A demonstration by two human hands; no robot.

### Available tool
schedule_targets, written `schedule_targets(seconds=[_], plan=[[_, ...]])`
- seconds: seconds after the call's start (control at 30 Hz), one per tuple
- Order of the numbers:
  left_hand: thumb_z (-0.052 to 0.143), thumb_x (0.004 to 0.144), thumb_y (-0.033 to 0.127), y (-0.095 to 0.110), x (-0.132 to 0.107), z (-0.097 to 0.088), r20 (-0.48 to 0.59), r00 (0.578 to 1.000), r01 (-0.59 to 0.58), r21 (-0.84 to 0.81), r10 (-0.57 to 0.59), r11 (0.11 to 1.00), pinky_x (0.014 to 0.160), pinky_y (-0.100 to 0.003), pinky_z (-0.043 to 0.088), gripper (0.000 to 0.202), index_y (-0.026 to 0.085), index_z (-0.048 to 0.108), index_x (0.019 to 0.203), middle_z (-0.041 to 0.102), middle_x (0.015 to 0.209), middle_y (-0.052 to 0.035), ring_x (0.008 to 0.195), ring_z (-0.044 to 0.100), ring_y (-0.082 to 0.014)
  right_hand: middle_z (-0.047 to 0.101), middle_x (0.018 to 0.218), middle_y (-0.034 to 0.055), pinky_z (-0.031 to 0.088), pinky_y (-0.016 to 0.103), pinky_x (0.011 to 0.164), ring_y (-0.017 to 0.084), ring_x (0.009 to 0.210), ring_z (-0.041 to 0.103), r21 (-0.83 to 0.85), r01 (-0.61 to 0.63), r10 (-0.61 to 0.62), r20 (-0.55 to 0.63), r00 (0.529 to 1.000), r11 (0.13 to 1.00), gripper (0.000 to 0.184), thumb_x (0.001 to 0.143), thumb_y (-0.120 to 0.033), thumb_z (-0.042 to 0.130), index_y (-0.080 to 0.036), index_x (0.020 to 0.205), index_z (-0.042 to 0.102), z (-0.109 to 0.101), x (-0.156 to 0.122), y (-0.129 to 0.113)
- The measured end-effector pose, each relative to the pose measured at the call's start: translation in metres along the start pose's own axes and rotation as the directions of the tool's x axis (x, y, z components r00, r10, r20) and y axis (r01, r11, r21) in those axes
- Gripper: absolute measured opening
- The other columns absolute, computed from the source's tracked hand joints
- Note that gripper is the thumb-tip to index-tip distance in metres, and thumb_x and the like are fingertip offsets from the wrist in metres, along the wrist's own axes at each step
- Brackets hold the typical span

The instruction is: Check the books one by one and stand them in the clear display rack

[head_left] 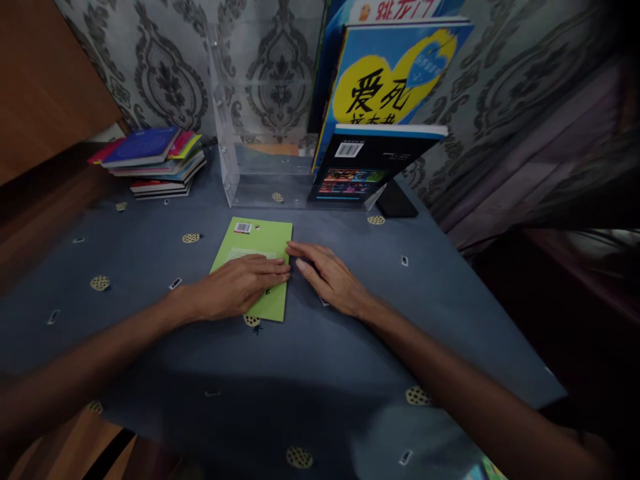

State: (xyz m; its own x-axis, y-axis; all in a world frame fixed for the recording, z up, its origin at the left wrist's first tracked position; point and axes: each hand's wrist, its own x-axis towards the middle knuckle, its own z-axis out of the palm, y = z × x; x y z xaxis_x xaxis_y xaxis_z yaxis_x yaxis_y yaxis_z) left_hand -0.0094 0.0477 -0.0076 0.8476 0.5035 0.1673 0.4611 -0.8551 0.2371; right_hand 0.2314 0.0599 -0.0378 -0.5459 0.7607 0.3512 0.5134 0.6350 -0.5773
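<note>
A thin light-green book [273, 307] with a barcode near its top edge lies flat on the patterned blue-grey tablecloth [345, 373]. My left hand [245, 283] rests flat across the middle of its cover, fingers stretched to the right and covering part of the print. At the book's right edge is my right hand [330, 277], its fingers extended and the fingertips at or very close to that edge. The thumb of the right hand lies apart from its index finger, and nothing is held in it.
Behind the green book stands a clear acrylic rack [227, 160]. Its right side holds a black book [350, 170] and a blue-and-yellow book [380, 80]. A book stack [155, 163] sits at the back left. A dark flat object [397, 200] lies right of the rack.
</note>
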Motion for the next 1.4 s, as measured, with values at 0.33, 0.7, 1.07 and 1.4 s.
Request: schedule_targets(seconds=[0.33,0.7,1.07,1.4], plan=[[0.042,0.094,0.006,0.032,-0.024,-0.003,0.100,0.995,0.012,-0.065,-0.006,0.998,0.119,-0.041,0.036,0.052,0.020,0.051,0.143,0.054,0.148,-0.0061,0.141,0.046,-0.0194,0.066,0.131,0.0106,0.044,0.050,0.108,0.026,0.125,0.058,-0.054,0.030,-0.029,0.017,0.999,0.998,0.045,0.104,-0.042,0.032,-0.022,0.134,0.058,0.000,0.001,0.001],[0.042,0.095,0.005,0.037,-0.029,-0.005,0.087,0.996,0.006,-0.108,0.003,0.994,0.119,-0.042,0.038,0.050,0.019,0.053,0.141,0.056,0.145,-0.0069,0.139,0.048,-0.0188,0.068,0.131,0.0106,0.045,0.053,0.107,0.026,0.127,0.058,-0.056,0.085,-0.084,0.016,0.996,0.995,0.040,0.103,-0.038,0.038,-0.022,0.130,0.063,0.003,0.001,0.003],[0.038,0.100,0.017,-0.040,-0.037,-0.008,-0.052,0.970,0.238,-0.020,-0.239,0.971,0.112,-0.042,0.045,0.046,0.023,0.053,0.143,0.054,0.147,-0.0065,0.135,0.052,-0.0211,0.066,0.133,0.0125,0.044,0.055,0.108,0.027,0.128,0.058,-0.086,0.109,-0.106,0.040,0.994,0.990,0.039,0.102,-0.037,0.041,-0.021,0.128,0.065,0.003,0.002,0.000],[0.035,0.101,0.030,-0.111,-0.025,-0.010,-0.127,0.922,0.369,0.000,-0.366,0.929,0.115,-0.042,0.039,0.047,0.013,0.055,0.140,0.055,0.145,-0.0100,0.138,0.050,-0.0216,0.062,0.139,0.0124,0.041,0.060,0.110,0.029,0.135,0.053,-0.159,0.118,-0.103,0.094,0.990,0.980,0.040,0.101,-0.035,0.043,-0.021,0.134,0.061,0.002,0.005,0.005]])
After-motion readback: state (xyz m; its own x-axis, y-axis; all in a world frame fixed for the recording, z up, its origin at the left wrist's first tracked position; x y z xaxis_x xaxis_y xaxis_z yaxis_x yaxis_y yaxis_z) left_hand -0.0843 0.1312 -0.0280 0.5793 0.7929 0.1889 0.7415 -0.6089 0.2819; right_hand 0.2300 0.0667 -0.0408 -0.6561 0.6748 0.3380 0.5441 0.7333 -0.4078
